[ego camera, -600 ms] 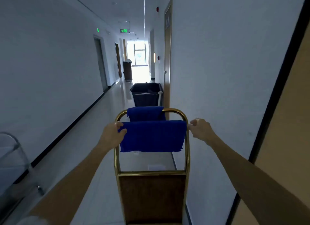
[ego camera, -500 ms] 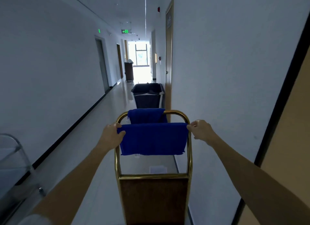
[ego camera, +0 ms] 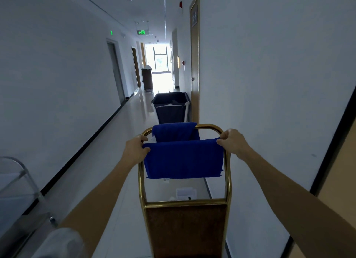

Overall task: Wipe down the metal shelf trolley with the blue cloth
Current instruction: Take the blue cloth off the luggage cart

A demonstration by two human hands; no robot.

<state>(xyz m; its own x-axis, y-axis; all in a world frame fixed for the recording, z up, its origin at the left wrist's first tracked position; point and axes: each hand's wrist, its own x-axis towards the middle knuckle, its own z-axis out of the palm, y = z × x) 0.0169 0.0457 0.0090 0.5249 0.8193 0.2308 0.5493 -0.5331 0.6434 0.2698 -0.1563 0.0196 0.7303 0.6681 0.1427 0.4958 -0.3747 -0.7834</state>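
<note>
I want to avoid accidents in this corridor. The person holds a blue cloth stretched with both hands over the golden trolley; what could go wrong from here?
1. The left hand and right hand pinch only the top corners of the stretched blue cloth; one corner may slip.
2. A second blue cloth hangs loosely over the golden metal trolley frame; wiping may knock it down.
3. The dark laundry bin stands just ahead; a rolling trolley could possibly hit it.

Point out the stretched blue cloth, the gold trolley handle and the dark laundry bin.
stretched blue cloth [ego camera: 184,158], head view, middle of the hanging face.
gold trolley handle [ego camera: 209,126], head view, bare top bar right of the draped cloth.
dark laundry bin [ego camera: 170,113], head view, front wall.
</note>
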